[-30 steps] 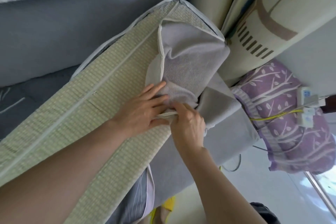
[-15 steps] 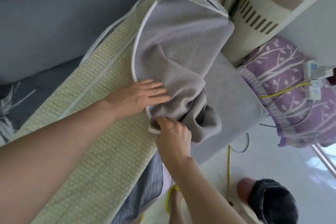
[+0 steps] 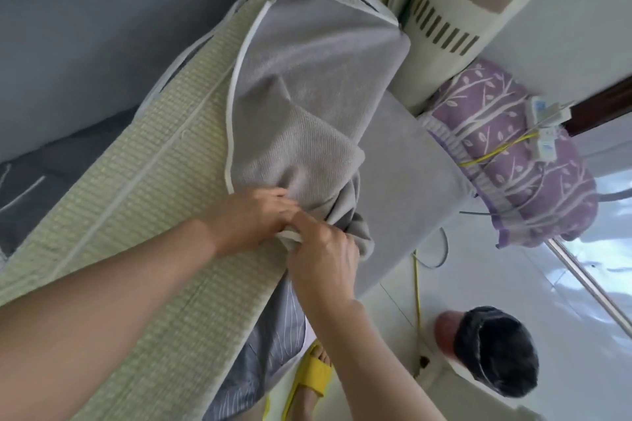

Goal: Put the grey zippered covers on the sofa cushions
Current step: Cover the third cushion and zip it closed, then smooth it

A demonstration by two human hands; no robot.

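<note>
1. One view only: head-worn wide-angle cam, aimed forward and down along both forearms.
2. Close in: left hand (image 3: pixel 251 215) and right hand (image 3: pixel 323 258) sit mid-frame on the grey cover (image 3: pixel 307 96).
3. Cushion (image 3: pixel 136 215) fills the lower left; floor (image 3: pixel 513 284) runs down the right side.
4. View is rolled, edges curve from the lens.

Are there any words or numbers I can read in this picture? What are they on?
No text here can be read.
On the white power strip: small blue labels, too blurred to read.
On the rolled mat: only drawn stripes and shapes, no letters.
On the grey cover, the green woven cushion and the purple bundle: no words or numbers show.
</note>
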